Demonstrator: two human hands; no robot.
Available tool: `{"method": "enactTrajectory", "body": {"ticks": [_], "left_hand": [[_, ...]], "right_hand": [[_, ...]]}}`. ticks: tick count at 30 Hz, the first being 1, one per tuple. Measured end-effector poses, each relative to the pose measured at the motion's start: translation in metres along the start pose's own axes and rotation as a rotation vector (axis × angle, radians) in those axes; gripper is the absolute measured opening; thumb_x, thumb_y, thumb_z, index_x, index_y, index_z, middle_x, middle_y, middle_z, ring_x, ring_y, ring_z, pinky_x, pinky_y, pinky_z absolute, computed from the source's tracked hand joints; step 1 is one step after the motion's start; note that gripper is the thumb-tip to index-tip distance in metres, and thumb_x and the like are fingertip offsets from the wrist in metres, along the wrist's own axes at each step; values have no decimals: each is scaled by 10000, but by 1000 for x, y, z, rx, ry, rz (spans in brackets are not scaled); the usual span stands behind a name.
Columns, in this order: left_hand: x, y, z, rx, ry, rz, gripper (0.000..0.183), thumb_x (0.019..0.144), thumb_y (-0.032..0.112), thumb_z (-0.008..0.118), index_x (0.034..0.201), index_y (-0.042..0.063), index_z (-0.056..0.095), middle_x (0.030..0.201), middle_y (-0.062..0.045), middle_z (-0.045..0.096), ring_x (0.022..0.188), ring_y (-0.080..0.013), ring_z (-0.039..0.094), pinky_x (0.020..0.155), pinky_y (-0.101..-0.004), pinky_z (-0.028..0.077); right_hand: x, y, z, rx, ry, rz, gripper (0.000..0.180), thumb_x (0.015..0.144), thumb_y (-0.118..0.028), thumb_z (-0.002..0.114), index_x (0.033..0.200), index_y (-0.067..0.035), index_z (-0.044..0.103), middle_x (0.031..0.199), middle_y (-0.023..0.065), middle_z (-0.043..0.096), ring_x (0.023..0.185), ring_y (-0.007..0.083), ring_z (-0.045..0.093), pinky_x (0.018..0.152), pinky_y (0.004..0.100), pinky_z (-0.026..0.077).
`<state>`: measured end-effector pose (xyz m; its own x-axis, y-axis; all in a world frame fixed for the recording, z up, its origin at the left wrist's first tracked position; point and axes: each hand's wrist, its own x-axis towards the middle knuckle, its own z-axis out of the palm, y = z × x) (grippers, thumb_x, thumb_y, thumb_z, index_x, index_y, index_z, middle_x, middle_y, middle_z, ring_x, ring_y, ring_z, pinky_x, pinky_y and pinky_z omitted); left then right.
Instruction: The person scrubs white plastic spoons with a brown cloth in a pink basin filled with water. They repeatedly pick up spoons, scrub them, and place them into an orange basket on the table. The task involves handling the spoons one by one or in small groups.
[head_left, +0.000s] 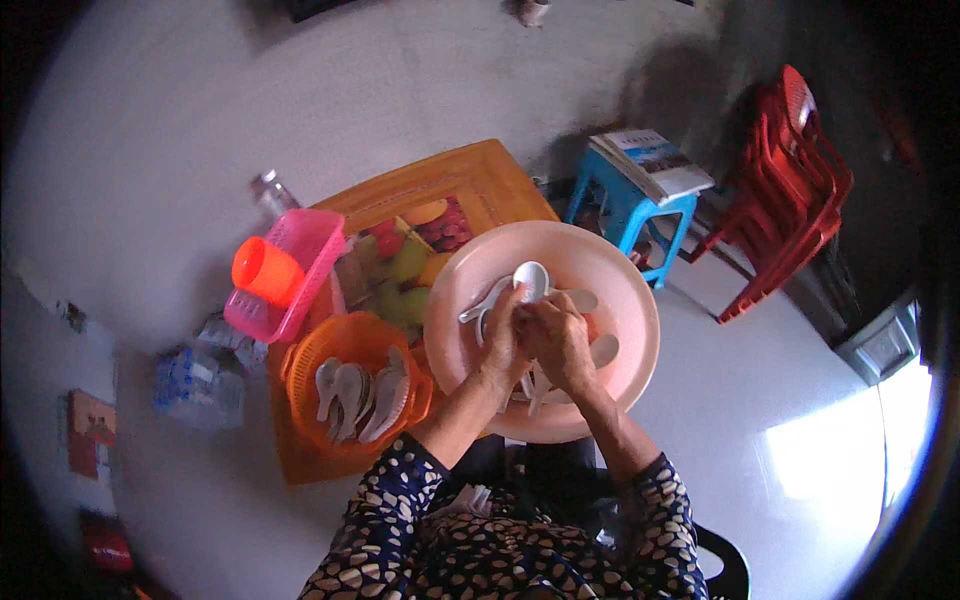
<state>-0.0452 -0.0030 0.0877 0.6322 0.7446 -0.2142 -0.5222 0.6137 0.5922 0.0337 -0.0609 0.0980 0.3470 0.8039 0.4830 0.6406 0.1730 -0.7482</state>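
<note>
Over a large pale pink plastic basin (637, 300), my left hand (506, 337) and my right hand (559, 334) are close together around a white soup spoon (531, 279). The spoon's bowl points up, away from me, and its handle is hidden by my fingers. Further white spoons (604, 350) lie in the basin under and around my hands. To the left, an orange plastic basket (304, 390) stands on a wooden table (517, 184) and holds several white soup spoons (347, 394).
A pink plastic basket (326, 251) with an orange cup (262, 266) sits at the table's left edge, near a clear bottle (277, 193). Right of the table are a blue stool (637, 214) bearing printed books or magazines (652, 165) and stacked red chairs (795, 187). Wrapped bottles (199, 386) stand at left.
</note>
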Motion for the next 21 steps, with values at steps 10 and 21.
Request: {"method": "enactTrajectory", "body": {"ticks": [10, 21], "left_hand": [[9, -3, -22, 200, 25, 62, 455, 868, 327, 534, 1255, 115, 424, 1108, -65, 529, 1003, -165, 506, 743, -280, 474], [4, -6, 4, 335, -53, 375, 500, 876, 380, 480, 1309, 145, 397, 1267, -86, 438, 1136, -224, 424, 944, -321, 376]], "right_hand": [[-18, 3, -27, 399, -76, 284, 226, 760, -5, 609, 981, 9, 564, 915, 84, 577, 848, 176, 578, 715, 296, 487], [-5, 8, -4, 751, -226, 384, 339, 876, -134, 517, 1200, -59, 446, 1080, 83, 533, 930, 184, 556, 751, 296, 489]]}}
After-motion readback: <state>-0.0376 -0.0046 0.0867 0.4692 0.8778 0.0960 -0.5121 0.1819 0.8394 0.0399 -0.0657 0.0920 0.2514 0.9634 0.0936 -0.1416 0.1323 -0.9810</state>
